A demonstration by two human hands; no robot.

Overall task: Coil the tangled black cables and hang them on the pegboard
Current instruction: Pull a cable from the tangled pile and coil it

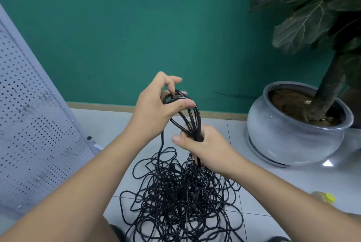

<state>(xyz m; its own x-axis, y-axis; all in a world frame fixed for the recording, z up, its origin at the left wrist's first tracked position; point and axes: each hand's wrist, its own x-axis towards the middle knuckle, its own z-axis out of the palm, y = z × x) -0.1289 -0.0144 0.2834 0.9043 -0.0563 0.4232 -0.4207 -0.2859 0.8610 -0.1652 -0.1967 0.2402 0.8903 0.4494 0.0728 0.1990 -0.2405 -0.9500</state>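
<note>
Left hand [154, 109] up top, thumb and fingers pinching the crown of a few loops [192, 116]. Just below it, the right hand [205, 144] wraps round the same strands, bunching them. Beneath that lower grip the black cables [181, 198] sprawl in a loose heap on the tiles. Light, limp, smooth-jacketed stuff, I'd say: loops will slump and snag, so take hold at the gathered neck. The pegboard [29, 114] waits out beyond the left hand.

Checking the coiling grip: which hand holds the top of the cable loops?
The left hand, the higher one, holds the top bend of the loops; the right hand grips the same strands lower, just above the tangled pile.
</note>
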